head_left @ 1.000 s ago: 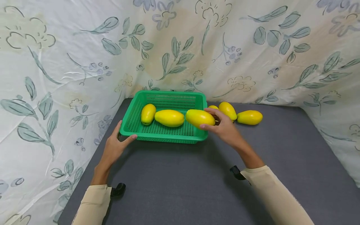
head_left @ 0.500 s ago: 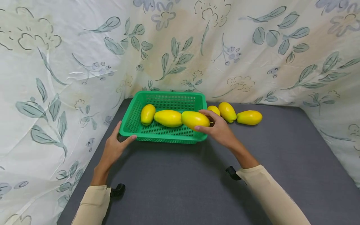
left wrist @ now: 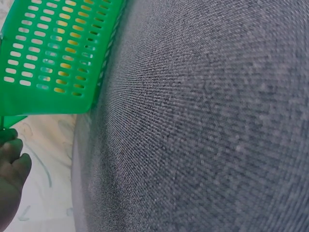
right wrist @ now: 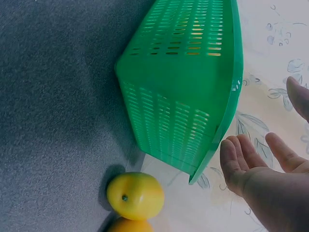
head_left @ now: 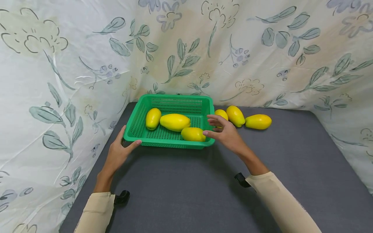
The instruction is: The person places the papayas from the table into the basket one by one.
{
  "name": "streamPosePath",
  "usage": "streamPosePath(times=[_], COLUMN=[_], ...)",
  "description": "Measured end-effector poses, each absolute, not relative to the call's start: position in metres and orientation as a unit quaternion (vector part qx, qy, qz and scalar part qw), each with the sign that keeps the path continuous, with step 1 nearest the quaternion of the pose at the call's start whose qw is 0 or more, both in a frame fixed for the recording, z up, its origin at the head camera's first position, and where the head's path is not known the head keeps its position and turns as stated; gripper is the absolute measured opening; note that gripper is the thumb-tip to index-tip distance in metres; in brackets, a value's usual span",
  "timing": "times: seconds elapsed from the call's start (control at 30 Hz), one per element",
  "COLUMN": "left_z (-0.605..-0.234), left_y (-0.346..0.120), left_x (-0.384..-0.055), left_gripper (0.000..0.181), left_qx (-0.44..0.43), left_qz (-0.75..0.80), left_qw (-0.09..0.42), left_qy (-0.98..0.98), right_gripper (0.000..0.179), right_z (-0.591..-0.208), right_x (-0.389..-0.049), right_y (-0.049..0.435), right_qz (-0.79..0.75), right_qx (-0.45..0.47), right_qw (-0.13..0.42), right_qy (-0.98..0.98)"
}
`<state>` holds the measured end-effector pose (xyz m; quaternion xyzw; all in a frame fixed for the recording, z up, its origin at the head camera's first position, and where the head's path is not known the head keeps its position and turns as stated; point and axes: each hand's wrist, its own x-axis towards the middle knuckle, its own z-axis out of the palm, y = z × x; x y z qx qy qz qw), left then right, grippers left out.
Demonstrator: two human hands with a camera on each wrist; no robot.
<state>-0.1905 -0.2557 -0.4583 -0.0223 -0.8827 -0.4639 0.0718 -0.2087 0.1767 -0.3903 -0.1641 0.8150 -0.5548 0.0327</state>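
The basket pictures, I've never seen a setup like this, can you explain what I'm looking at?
No machine here, just a person working bare-handed. The wide picture is taken from their head, looking down; the tilted close-ups come from each wrist. On the dark gray surface sits a green basket with three yellow fruits inside; three more fruits lie to its right. The left hand holds the basket's near left corner. The right hand is by its right side, holding nothing.
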Motion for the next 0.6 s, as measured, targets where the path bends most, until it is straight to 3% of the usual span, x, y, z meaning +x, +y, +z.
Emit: streamPosePath(times=[0.6], left_z=[-0.455], left_y=[-0.255], left_x=[-0.190], left_gripper=[0.106], left_qx=[-0.019], left_qz=[-0.464], left_qw=[0.063], left_qy=[-0.884], right_gripper=[0.070], right_z=[-0.395], right_x=[-0.213], right_y=[0.204], right_qz=[-0.563], right_qx=[-0.126], right_qw=[0.015], right_qy=[0.816])
